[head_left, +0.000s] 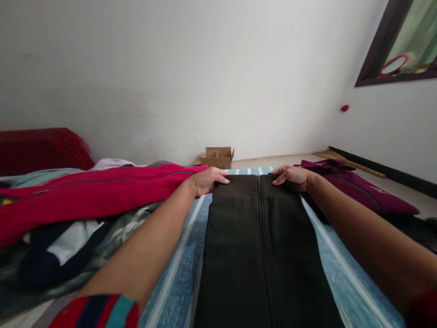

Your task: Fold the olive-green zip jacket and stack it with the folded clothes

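Observation:
A black garment point(259, 246) with a centre zip lies flat and lengthwise on a blue striped mat point(177, 273) in front of me. My left hand point(206, 180) grips its far left corner, fingers curled over the edge. My right hand point(292, 176) holds the far right corner the same way. Both arms reach straight out along the garment's sides.
A pile of clothes with a red garment point(85, 193) on top lies to the left. A maroon garment point(355, 187) lies to the right. A small open cardboard box point(217, 157) stands by the white wall. A dark red cushion point(37, 148) is at far left.

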### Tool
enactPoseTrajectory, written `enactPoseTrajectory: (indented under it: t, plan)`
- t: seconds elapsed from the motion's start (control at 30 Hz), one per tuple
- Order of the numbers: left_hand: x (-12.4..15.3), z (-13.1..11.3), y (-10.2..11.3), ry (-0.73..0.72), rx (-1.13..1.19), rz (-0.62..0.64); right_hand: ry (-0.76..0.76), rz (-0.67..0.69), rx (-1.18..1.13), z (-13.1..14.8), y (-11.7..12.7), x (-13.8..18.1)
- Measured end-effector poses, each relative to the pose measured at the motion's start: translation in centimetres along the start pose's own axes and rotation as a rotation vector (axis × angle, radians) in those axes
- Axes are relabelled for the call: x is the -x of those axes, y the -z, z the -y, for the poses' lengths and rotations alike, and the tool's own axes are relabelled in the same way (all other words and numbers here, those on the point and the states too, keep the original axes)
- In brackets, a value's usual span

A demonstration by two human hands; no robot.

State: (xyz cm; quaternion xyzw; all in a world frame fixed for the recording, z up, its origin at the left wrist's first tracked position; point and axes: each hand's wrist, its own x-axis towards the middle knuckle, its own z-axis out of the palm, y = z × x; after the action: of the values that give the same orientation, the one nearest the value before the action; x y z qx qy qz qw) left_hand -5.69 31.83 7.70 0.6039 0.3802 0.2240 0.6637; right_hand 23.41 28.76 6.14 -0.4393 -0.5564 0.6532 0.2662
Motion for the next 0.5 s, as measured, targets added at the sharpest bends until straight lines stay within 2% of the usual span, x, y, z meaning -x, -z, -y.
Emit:
enactPoseTrajectory:
  t: [0.1, 0.17, 0.23, 0.3, 0.5]
  plan:
    - [-4.2, 5.3, 1.4, 0.120, 0.079, -0.268, -0.144, -0.194, 0.058, -4.4, 1.4, -4.5]
    - [-5.4, 8.1, 1.6, 0.145, 0.104, -0.315, -0.175, -0.239, 0.078, -6.8, 1.6, -6.0]
    - [-5.4, 9.7, 1.4, 0.125, 0.153, -0.293, -0.170, -0.225, 0.076, -8.0, 1.7, -6.4]
    - [-4.9, 10.0, 1.3, 0.091, 0.190, -0.272, -0.155, -0.197, 0.074, -7.8, 1.7, -6.1]
    - [-4.3, 8.8, 1.5, -0.023, 0.198, -0.310, -0.114, -0.176, 0.101, -5.0, 2.1, -6.0]
